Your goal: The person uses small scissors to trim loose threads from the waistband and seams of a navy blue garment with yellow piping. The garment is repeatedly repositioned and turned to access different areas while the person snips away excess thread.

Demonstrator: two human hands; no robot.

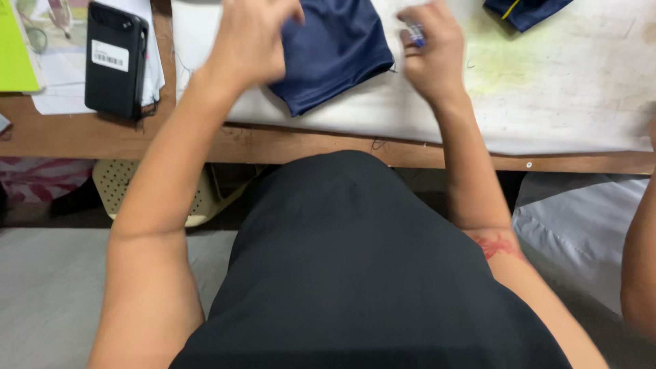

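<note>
The person's left hand [249, 41] rests on the near left corner of a folded piece of navy blue cloth [335, 51], fingers curled loosely down onto it. Whether it actually pinches the fabric cannot be told, since the hand is blurred and the fingertips are hidden. The cloth is smooth, with a slight sheen, roughly rectangular, and has a stitched hem along its near edge.

The right hand [430, 51] hovers just beside the right edge of the cloth, fingers bent inward around a small blue and white object [415, 33], slim like a marker or pen; its exact kind is too blurred to tell.

The cloth lies on a pale, scuffed sheet covering the counter [560, 82], which carries a faint yellow-green stain near the right hand. The counter has a bare brown wooden front edge.

A second piece of navy cloth with a thin yellow line [526, 10] lies at the far edge, well apart from the hands. To the left, a black rectangular phone [115, 58] with a white sticker lies on loose papers [65, 75], beside a bright green sheet [15, 48]. Under the counter sits a cream perforated plastic stool [119, 184].
</note>
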